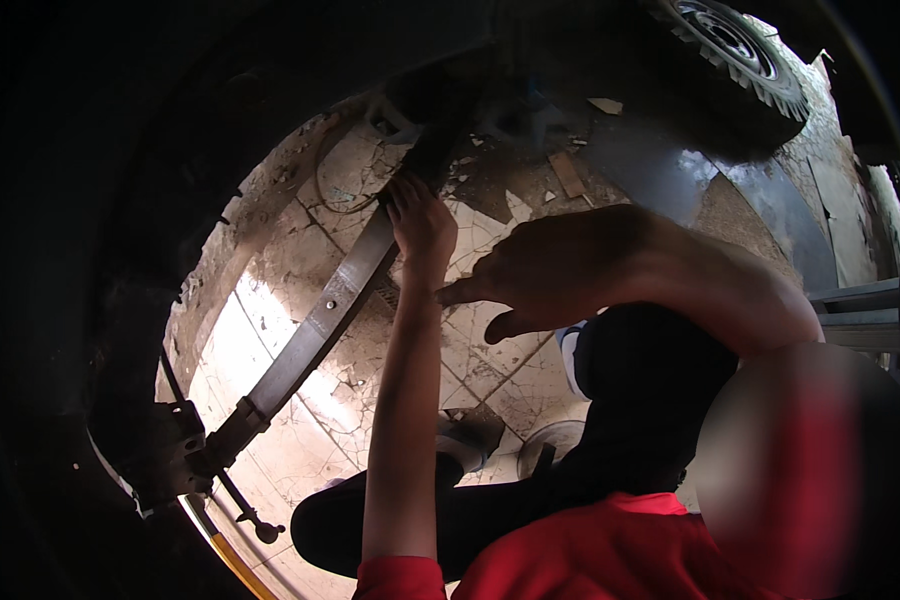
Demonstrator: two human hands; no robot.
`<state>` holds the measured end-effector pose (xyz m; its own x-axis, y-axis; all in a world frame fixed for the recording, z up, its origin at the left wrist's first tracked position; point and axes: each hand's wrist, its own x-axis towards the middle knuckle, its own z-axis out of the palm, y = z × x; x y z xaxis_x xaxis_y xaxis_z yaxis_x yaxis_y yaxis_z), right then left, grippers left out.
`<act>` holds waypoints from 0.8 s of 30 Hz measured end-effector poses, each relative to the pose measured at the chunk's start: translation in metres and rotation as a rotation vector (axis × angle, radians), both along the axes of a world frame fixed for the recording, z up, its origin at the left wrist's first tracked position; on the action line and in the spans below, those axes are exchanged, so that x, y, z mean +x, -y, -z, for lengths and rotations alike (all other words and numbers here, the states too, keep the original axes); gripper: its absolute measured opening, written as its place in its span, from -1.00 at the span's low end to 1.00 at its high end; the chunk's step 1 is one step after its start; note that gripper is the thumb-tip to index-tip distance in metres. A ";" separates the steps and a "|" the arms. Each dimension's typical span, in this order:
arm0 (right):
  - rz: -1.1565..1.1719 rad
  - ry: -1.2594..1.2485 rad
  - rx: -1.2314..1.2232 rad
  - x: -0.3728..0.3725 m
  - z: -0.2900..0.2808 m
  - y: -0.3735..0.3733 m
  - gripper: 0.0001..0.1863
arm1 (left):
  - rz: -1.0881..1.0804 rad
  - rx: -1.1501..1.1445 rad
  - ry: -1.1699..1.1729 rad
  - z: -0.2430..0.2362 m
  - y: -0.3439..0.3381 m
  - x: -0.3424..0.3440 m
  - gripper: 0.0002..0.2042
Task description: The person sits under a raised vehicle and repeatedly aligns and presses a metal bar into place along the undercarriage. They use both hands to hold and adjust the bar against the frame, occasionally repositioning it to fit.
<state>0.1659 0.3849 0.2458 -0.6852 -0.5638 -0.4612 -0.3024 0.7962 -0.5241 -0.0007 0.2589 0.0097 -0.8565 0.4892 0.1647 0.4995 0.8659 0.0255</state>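
A long, flat steel leaf spring [322,312] runs slantwise from the lower left toward the dark upper middle. A bolt head shows on its face, and a clamp [240,425] wraps it near the lower end. My left hand [425,225] grips the upper part of the bar, its fingers laid over the edge; the thumb is hidden. To the right, my right hand [535,270] hangs in the air beside my left wrist. Its index finger and thumb stand apart, and nothing shows in it.
A dark bracket [175,450] with a ball-ended rod [265,530] sits at the lower left. Cracked tiles [320,395] and broken pieces cover the floor. A wheel with a treaded tire [740,50] is at the upper right. Dark bodywork surrounds the left side and top.
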 end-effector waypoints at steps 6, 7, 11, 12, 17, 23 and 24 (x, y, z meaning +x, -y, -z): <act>-0.022 0.018 0.025 -0.002 -0.007 0.003 -0.37 | -0.007 0.025 -0.007 0.004 0.008 -0.019 -0.39; -0.024 0.030 0.026 -0.001 -0.007 0.002 -0.37 | -0.029 0.020 -0.002 0.004 0.008 -0.019 -0.39; -0.025 -0.098 -0.029 0.002 0.010 -0.006 -0.38 | -0.017 -0.028 -0.048 0.005 0.000 0.004 -0.40; -0.029 -0.077 -0.026 -0.001 0.008 -0.005 -0.38 | 0.020 0.016 -0.044 0.006 0.003 0.001 -0.39; -0.045 -0.049 -0.027 -0.002 0.005 0.000 -0.36 | 0.038 0.072 -0.023 0.013 0.013 -0.025 -0.38; -0.074 -0.003 0.010 -0.010 -0.001 -0.001 -0.33 | 0.010 0.027 -0.089 0.015 0.005 -0.002 -0.40; -0.077 -0.041 -0.016 -0.009 0.004 -0.002 -0.33 | 0.032 0.051 -0.096 0.013 0.006 -0.004 -0.41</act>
